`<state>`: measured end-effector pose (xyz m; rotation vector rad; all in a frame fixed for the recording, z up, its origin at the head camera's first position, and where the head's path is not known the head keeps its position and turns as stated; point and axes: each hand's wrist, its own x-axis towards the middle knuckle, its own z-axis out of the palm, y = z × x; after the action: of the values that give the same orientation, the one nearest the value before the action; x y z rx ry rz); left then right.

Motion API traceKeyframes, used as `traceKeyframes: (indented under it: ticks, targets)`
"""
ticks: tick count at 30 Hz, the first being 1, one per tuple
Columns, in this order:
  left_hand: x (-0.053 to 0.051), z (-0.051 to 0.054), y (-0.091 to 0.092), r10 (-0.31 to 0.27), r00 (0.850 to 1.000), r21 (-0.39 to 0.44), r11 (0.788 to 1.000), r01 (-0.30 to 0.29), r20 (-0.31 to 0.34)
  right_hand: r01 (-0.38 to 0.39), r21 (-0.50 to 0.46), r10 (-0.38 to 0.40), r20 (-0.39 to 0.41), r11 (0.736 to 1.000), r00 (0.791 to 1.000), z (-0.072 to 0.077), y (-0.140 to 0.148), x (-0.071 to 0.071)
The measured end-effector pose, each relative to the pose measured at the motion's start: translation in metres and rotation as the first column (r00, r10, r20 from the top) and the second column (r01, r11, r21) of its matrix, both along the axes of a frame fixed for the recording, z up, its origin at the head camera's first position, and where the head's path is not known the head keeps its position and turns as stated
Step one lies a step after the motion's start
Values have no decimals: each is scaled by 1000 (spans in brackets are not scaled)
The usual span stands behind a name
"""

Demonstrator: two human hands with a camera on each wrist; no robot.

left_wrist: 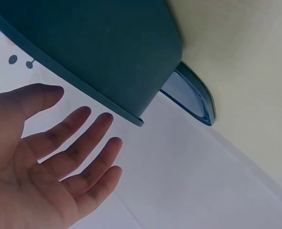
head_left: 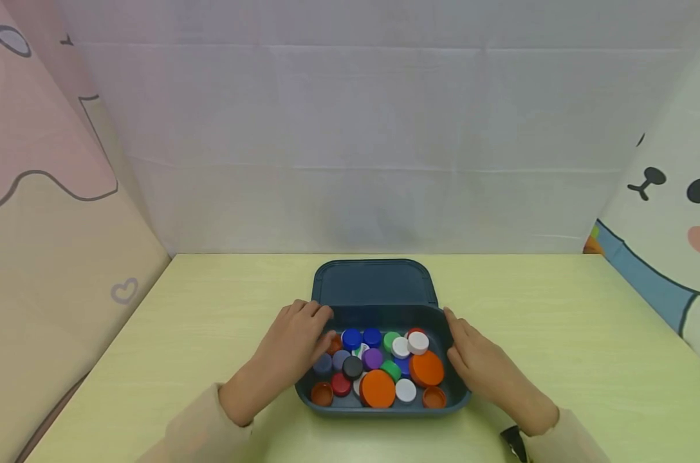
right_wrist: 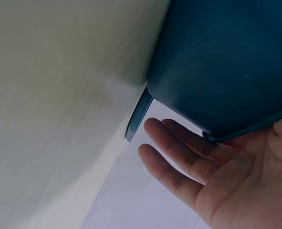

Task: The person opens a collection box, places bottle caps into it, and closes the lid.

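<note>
A dark blue-green plastic box [head_left: 385, 411] holds many loose bottle caps in orange, white, blue, green, purple, red and black. At its left side is my left hand [head_left: 294, 341], fingers loosely bent and spread. In the left wrist view, the left hand [left_wrist: 59, 162] appears just off the rim, with nothing in it. My right hand [head_left: 483, 360] lies along the right rim, its fingers fairly straight and its thumb over the edge. From the right wrist view, the right hand [right_wrist: 226, 176] touches the box wall [right_wrist: 226, 71] near the rim; part of its index finger and thumb is hidden.
Behind the box lies its matching lid [head_left: 376, 283], flat on the pale yellow table [head_left: 222, 302]. A white cloth [head_left: 356, 128] hangs along the table's far edge. Printed cloths stand at the left and right sides. Something small and dark [head_left: 513, 442] shows by the right sleeve.
</note>
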<state>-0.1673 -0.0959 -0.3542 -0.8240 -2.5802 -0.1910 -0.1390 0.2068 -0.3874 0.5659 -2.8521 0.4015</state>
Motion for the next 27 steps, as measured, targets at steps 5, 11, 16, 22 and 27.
traceKeyframes:
  ticks: [5, 11, 16, 22, 27]
  targets:
    - [-11, 6, -1, 47, 999, 15, 999, -47, 5, 1, -3, -1, 6, 1000, 1000, 1, 0, 0]
    - [-26, 10, -4, 96, 995, 21, 995, -96, -15, 0, 0, 0, 23, 1000, 1000, 1, -1, 0]
    - [-41, 9, -8, 134, 991, 17, 991, -134, -1, 0, 1, 0, 24, 1000, 1000, 1, 0, 0]
    - [-57, 7, -11, 172, 984, 20, 985, -172, 37, 4, -8, -4, 27, 1000, 1000, 0, 0, -1]
    - [-67, 4, -14, 196, 978, 15, 980, -198, 77, 7, -12, -6, 34, 1000, 999, 0, 0, -1]
